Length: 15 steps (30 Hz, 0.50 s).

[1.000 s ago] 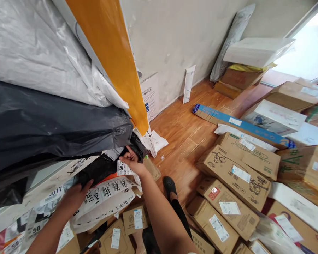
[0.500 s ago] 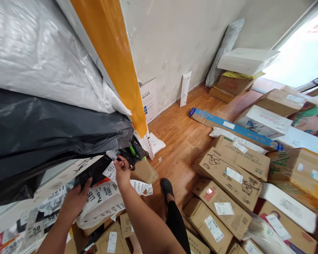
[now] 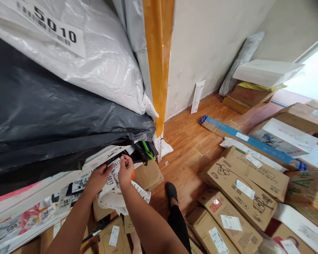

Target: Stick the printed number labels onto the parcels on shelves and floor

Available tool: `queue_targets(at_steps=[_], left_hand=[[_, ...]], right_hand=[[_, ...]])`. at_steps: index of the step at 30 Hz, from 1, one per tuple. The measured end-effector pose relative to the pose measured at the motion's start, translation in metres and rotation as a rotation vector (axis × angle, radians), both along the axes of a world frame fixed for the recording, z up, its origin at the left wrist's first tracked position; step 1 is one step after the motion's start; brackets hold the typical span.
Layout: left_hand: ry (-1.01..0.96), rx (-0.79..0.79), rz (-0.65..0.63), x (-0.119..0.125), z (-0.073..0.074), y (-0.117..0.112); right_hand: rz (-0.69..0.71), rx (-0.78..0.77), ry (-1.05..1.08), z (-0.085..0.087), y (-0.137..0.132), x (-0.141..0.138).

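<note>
Under the shelf's edge, my right hand (image 3: 126,168) pinches a white number label (image 3: 116,163) that reads 5022. My left hand (image 3: 98,179) is just to its left, fingers drawn together against a black plastic parcel and the label's edge; what they grip is partly hidden. Below and between both hands hangs a loose sheet of barcode labels (image 3: 110,197), with 5017 showing near the top. Black and green packaging (image 3: 147,150) sticks out just right of my right hand.
Above my hands, a black bag (image 3: 69,116) and a white bag (image 3: 106,63) marked 5010 lie on the shelf (image 3: 49,185). An orange-taped parcel (image 3: 159,63) stands at its end. Several cardboard boxes (image 3: 243,180) and a long blue package (image 3: 254,143) cover the floor at right.
My view has turned left, so the 5010 label on the white bag now shows. My hands have come closer together, and the 5022 label lies against the black parcel between them.
</note>
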<state>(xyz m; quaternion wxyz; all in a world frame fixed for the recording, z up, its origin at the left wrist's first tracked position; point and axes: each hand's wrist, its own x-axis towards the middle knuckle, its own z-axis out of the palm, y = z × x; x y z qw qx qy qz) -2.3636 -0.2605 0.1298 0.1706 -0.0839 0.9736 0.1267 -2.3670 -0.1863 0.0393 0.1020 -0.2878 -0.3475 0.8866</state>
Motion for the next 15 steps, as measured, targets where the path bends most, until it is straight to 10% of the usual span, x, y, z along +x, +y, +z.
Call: queue_targets(at_steps=[15], left_hand=[[-0.011,0.075,0.009,-0.001,0.001,0.002]], right_hand=[[0.308,-0.037,0.103,-0.002,0.02,0.015]])
